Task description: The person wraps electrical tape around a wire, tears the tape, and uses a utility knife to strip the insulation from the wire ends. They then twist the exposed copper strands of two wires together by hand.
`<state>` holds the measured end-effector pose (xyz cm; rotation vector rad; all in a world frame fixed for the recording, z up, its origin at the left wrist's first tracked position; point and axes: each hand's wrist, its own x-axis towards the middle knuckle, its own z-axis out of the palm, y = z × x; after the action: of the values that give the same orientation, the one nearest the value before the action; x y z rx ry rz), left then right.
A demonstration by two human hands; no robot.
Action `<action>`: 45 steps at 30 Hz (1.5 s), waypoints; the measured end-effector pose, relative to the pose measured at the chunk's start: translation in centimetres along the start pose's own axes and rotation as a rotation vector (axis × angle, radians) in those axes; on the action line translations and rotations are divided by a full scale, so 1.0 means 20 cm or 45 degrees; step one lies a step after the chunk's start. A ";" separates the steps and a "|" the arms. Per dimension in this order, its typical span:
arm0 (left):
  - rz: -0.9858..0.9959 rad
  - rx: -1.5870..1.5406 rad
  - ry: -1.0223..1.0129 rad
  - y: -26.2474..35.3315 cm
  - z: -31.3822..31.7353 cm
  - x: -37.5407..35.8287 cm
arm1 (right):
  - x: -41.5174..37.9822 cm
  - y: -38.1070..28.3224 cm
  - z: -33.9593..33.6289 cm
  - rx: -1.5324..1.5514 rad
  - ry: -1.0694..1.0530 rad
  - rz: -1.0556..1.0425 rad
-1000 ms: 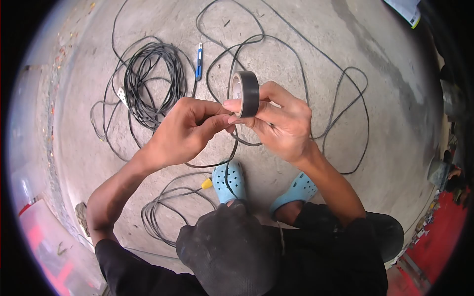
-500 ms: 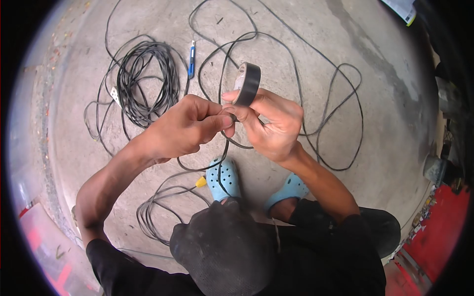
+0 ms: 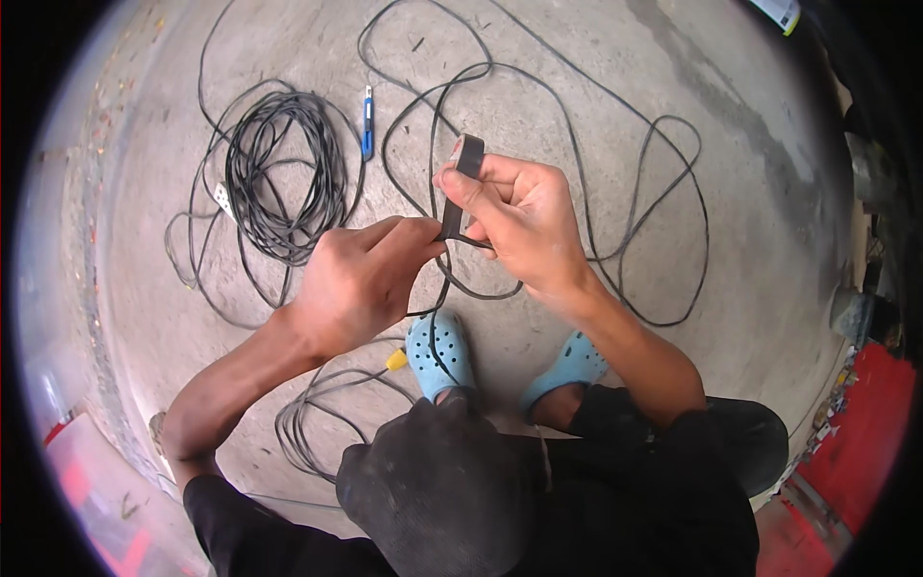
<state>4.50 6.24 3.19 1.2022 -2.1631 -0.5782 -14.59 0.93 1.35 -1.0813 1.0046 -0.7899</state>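
My left hand (image 3: 356, 284) is closed in a pinch on a black cable (image 3: 469, 240) in front of me. Between thumb and fingers, my right hand (image 3: 529, 216) grips a roll of black electrical tape (image 3: 470, 154). A strip of tape (image 3: 452, 219) stretches from the roll down to the cable, just beside the left fingertips. The lower right fingers are also close to the cable, whose end is hidden by the hands. Below them, a black cord runs down across a light blue clog (image 3: 437, 348).
A coil of black cable (image 3: 288, 178) lies on the concrete floor at left, with a white socket piece (image 3: 223, 199) beside it. A blue utility knife (image 3: 367, 125) is near it. Loose cable loops spread right. A yellow plug (image 3: 396, 360) lies by the clog.
The tape roll has tipped and shifted slightly left, and a strip now shows stretched between it and the cable. My left hand has turned, its knuckles now facing up; my hands have moved slightly apart.
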 end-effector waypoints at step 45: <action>-0.999 -1.068 -0.378 -0.26 -0.13 0.01 | 0.06 0.02 -0.11 -0.958 -0.169 -0.744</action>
<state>9.36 3.33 2.03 1.4534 -1.2729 -1.8551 -16.07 -0.78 0.24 -2.1116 0.8919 -0.7952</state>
